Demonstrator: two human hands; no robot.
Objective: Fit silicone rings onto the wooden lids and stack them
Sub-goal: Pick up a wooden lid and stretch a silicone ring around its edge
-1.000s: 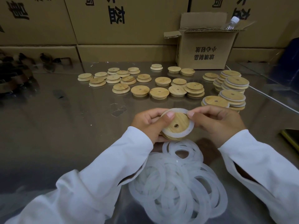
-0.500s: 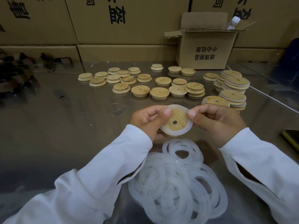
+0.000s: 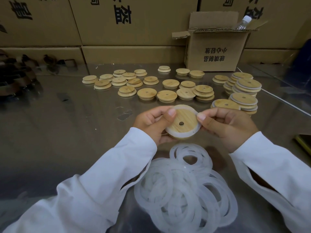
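Nearest, we list a heap of loose silicone rings (image 3: 185, 190) on the steel table (image 3: 67, 123), lying between two white sleeves.

Just beyond it, we record one wooden lid (image 3: 182, 121), face up and tilted towards us. A fitted ring (image 3: 178, 134) sits round its rim. The left hand (image 3: 151, 121) and right hand (image 3: 225, 125) pinch the lid at opposite edges, thumbs on top.

Farther off, we note bare lids (image 3: 166, 95) spread across mid-table, with stacks of ringed lids (image 3: 244, 98) to their right.

At the far right stands an open carton (image 3: 217, 52) with a clear bottle (image 3: 242, 22) poking out. Large cartons (image 3: 134, 22) line the far edge.
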